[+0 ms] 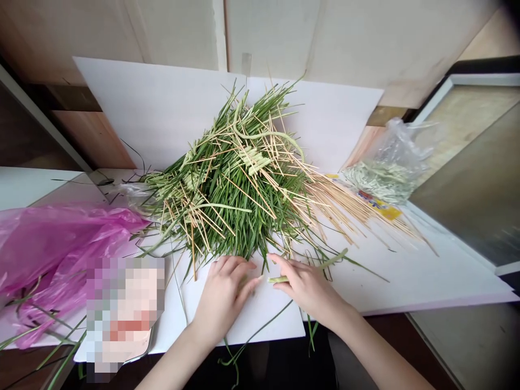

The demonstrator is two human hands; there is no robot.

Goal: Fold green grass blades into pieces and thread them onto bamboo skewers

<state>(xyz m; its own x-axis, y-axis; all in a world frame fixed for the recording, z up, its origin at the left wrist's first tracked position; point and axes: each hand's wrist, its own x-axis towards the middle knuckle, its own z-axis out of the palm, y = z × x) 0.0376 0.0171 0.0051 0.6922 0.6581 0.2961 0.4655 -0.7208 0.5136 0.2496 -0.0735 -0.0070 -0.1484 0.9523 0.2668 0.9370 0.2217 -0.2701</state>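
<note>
My right hand (303, 281) is closed around a pale green stalk (333, 259). One end of it pokes out between thumb and fingers, and the other sticks out behind the hand. My left hand (227, 287) faces it a short way off, its fingers curled towards the thumb. A trace of pale green shows under those fingers, too hidden to name. Just beyond both hands rises a large heap of long green chive-like leaves (239, 216). On the heap lie thin wooden skewers (252, 195), several carrying folded pale green stalks (254, 161).
More bare skewers (349, 203) fan out to the right. A clear plastic bag (390, 162) of pale green pieces stands at the back right. On the left lie a pink plastic bag (69, 238) and a blurred-out object (125, 314). Loose leaves hang over the white table's (406, 281) front edge.
</note>
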